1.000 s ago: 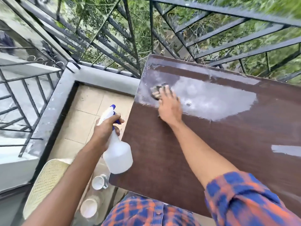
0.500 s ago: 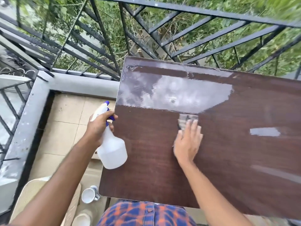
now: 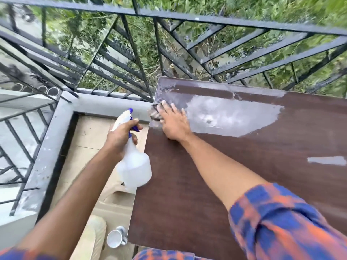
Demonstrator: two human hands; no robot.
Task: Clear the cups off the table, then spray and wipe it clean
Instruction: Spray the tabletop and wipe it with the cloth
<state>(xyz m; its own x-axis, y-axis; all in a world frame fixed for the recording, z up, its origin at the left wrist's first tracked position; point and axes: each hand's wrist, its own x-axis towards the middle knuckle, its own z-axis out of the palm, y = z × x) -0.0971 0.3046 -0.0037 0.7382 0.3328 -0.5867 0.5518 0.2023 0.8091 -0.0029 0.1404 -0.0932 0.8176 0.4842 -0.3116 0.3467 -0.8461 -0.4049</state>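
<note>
The dark brown table (image 3: 206, 184) fills the right half of the head view, glossy and wet near its far edge. My right hand (image 3: 173, 121) lies flat on a small dark cloth (image 3: 155, 114) at the table's far left edge; most of the cloth is hidden under my fingers. My left hand (image 3: 120, 137) grips the neck of a translucent white spray bottle (image 3: 136, 166) with a blue trigger, held in the air just left of the table. A metal cup (image 3: 115, 238) stands low down beside the table's near left corner.
A black metal railing (image 3: 169, 59) runs close behind and to the left of the table, on a grey concrete curb (image 3: 105, 107). Beige floor tiles (image 3: 88, 136) lie to the left. A cream plastic chair (image 3: 97, 233) stands by the cup.
My right hand slid the cloth from the table's middle back to its far left edge. The left hand keeps holding the spray bottle beside the table.
</note>
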